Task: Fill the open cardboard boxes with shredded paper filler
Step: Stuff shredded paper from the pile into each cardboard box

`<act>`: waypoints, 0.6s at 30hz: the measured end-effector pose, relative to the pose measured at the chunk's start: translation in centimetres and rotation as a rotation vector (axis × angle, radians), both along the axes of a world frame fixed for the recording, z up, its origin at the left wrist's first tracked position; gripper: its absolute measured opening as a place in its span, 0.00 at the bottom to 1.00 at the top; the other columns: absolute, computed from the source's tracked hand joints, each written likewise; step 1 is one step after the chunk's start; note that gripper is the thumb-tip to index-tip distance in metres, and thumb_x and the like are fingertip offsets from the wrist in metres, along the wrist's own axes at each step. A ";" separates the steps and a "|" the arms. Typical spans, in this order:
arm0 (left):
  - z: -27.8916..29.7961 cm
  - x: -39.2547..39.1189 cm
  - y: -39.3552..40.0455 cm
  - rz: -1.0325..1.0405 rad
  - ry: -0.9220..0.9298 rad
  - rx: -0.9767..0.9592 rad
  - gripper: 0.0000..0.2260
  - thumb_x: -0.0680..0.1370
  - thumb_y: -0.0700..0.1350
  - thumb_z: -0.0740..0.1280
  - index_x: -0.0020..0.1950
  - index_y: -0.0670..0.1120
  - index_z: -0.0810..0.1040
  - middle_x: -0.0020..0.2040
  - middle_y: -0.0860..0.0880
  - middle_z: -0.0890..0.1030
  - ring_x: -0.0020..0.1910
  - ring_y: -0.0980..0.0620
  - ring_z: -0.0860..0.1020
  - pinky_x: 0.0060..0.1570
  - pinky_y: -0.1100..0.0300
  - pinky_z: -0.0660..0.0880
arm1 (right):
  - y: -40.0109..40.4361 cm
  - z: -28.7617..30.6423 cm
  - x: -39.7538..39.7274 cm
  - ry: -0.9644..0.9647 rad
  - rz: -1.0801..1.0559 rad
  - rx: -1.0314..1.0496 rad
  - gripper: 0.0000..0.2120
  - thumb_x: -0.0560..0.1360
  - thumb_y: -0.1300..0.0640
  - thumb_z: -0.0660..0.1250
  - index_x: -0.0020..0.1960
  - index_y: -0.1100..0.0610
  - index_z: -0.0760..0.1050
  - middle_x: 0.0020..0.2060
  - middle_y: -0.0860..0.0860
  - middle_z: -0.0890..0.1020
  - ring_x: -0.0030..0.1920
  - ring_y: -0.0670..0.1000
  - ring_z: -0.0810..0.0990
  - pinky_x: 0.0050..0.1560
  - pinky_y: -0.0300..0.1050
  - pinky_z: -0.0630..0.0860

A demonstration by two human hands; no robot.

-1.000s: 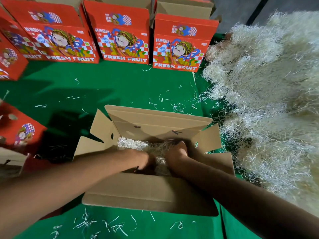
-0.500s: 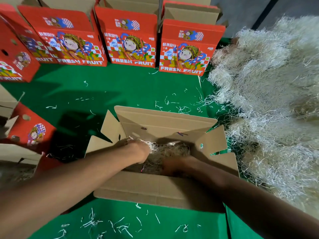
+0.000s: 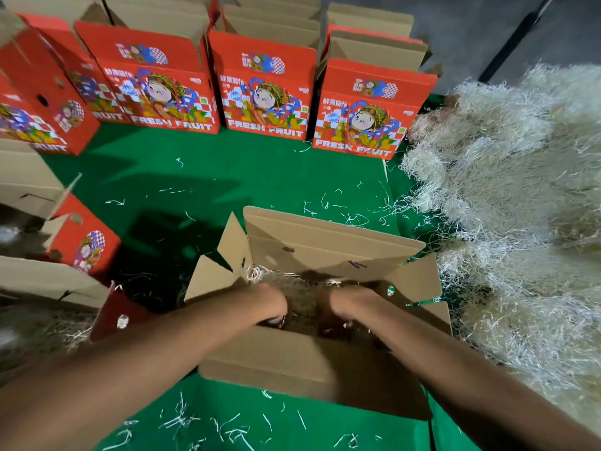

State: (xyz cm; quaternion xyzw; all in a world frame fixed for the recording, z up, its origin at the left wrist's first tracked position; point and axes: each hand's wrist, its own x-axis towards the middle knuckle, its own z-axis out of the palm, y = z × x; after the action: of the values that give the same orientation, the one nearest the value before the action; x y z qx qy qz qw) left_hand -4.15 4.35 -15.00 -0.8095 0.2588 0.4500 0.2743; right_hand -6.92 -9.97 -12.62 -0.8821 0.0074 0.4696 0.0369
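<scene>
An open brown cardboard box (image 3: 302, 362) stands on the green mat right in front of me, flaps up. Pale shredded paper filler (image 3: 300, 292) lies inside it, mostly in shadow. Both my hands are down in the box on the filler: my left hand (image 3: 271, 304) at the left side, my right hand (image 3: 343, 304) at the right. Their fingers point down behind the near wall and are hidden, so I cannot tell whether they grip any filler. A big loose heap of shredded paper (image 3: 520, 229) rises just right of the box.
A row of open red "FRESH FRUIT" boxes (image 3: 263, 89) lines the far edge of the green mat (image 3: 227, 180). More red boxes (image 3: 83, 245) stand at the left, one near me holding filler (image 3: 48, 330). Stray paper strands litter the mat.
My hands have moved apart and deeper into the box, pushing the filler lower. My head has tilted up, so the box sits lower in view and more red boxes show.
</scene>
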 end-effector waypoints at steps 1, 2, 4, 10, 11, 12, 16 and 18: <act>-0.6 -0.5 0.2 0.012 -0.012 0.003 0.19 0.82 0.39 0.63 0.73 0.39 0.70 0.73 0.42 0.70 0.70 0.45 0.71 0.68 0.54 0.68 | -0.1 -0.8 -0.7 0.054 -0.031 0.011 0.14 0.79 0.61 0.64 0.64 0.61 0.77 0.57 0.58 0.81 0.48 0.56 0.80 0.49 0.49 0.78; -0.9 -0.7 0.3 0.012 -0.026 0.017 0.21 0.81 0.39 0.63 0.74 0.39 0.68 0.75 0.42 0.68 0.71 0.45 0.69 0.69 0.54 0.67 | 0.0 -1.3 -1.3 0.085 -0.053 0.048 0.12 0.79 0.61 0.64 0.62 0.61 0.78 0.55 0.58 0.82 0.47 0.56 0.80 0.48 0.49 0.78; -1.0 -1.1 0.2 0.030 0.001 0.036 0.20 0.81 0.38 0.62 0.73 0.36 0.68 0.74 0.39 0.67 0.71 0.42 0.69 0.69 0.53 0.66 | 0.4 -1.7 -2.2 0.133 -0.008 0.077 0.08 0.77 0.61 0.66 0.55 0.62 0.79 0.47 0.57 0.82 0.43 0.56 0.81 0.41 0.48 0.78; 1.7 0.8 -0.6 0.295 -0.060 -0.279 0.16 0.77 0.38 0.67 0.64 0.36 0.76 0.63 0.38 0.79 0.54 0.43 0.79 0.53 0.53 0.75 | 0.5 -0.2 0.3 0.002 0.030 -0.081 0.15 0.80 0.63 0.61 0.65 0.64 0.75 0.62 0.61 0.79 0.54 0.58 0.80 0.58 0.49 0.76; 1.9 1.1 -0.5 0.295 -0.139 -0.331 0.17 0.76 0.38 0.68 0.65 0.37 0.76 0.62 0.39 0.79 0.55 0.43 0.79 0.52 0.54 0.76 | 0.5 0.3 0.6 -0.037 0.026 -0.103 0.16 0.80 0.62 0.63 0.66 0.63 0.75 0.63 0.60 0.79 0.56 0.59 0.80 0.58 0.49 0.76; 1.8 1.2 -0.2 0.294 -0.164 -0.337 0.20 0.76 0.36 0.67 0.68 0.38 0.74 0.66 0.38 0.77 0.60 0.41 0.77 0.56 0.53 0.75 | 0.4 -0.1 1.0 -0.059 0.033 -0.114 0.18 0.79 0.60 0.65 0.68 0.61 0.73 0.66 0.59 0.77 0.60 0.59 0.79 0.61 0.50 0.76; 1.0 1.3 0.0 0.246 -0.141 -0.176 0.31 0.79 0.35 0.62 0.79 0.35 0.51 0.79 0.35 0.55 0.78 0.36 0.55 0.75 0.43 0.59 | 0.3 -2.3 0.6 -0.043 0.138 -0.134 0.30 0.77 0.51 0.67 0.75 0.61 0.66 0.71 0.59 0.71 0.70 0.60 0.72 0.69 0.54 0.71; 1.3 1.4 -0.5 0.257 -0.131 -0.201 0.26 0.79 0.36 0.62 0.77 0.36 0.61 0.76 0.36 0.64 0.74 0.37 0.64 0.71 0.45 0.66 | -0.1 -2.1 0.8 -0.018 0.126 -0.090 0.24 0.79 0.51 0.64 0.72 0.58 0.70 0.70 0.58 0.73 0.68 0.59 0.73 0.69 0.54 0.70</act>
State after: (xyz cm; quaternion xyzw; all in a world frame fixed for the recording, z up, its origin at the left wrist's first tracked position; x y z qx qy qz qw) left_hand -2.77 3.82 -13.70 -0.8869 0.1784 0.3994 0.1484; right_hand -6.13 -10.10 -14.76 -0.8857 -0.0271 0.4623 -0.0324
